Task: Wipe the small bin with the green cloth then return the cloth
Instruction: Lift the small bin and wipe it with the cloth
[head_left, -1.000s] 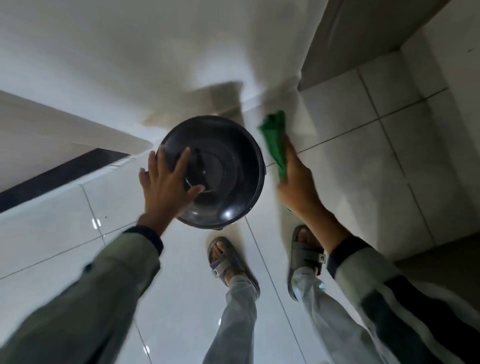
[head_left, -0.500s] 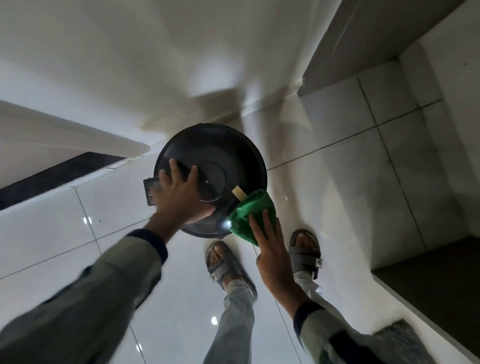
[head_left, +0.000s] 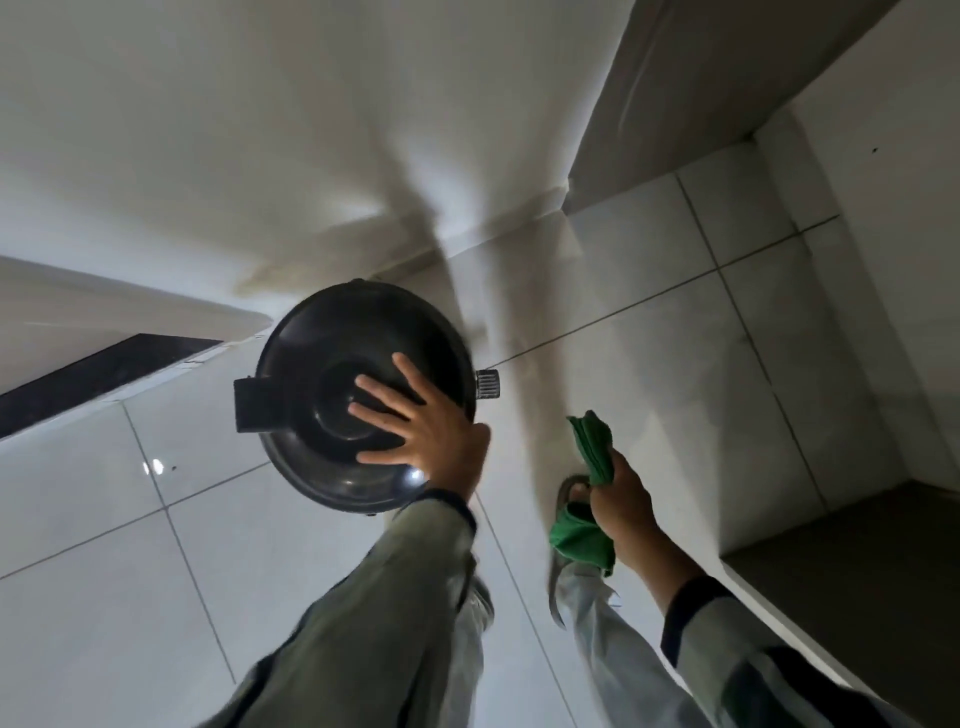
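On the pale glossy tiled floor (head_left: 218, 525), close to the white wall (head_left: 260, 130), stands the small round black bin with a shiny domed lid (head_left: 332, 364), seen from straight above. No brand, label or writing can be read on the bin or anywhere around it. The left hand (head_left: 423, 423) lies flat on the lid, its fingers (head_left: 376, 388) spread wide and covering part of the lid's raised centre. A black tab (head_left: 253, 404) juts from the bin's left rim and a ribbed grey pedal (head_left: 487, 383) pokes out on the right. The right hand (head_left: 621, 501) hangs well to the right of the bin, fingers curled tight around the bunched green cloth (head_left: 584, 535), which sticks out above and below the fist and is clear of the bin. A sandalled foot (head_left: 569, 491) is mostly hidden behind cloth and hand. Both grey-green sleeves (head_left: 374, 613) are blurred and cut off at the lower edge.
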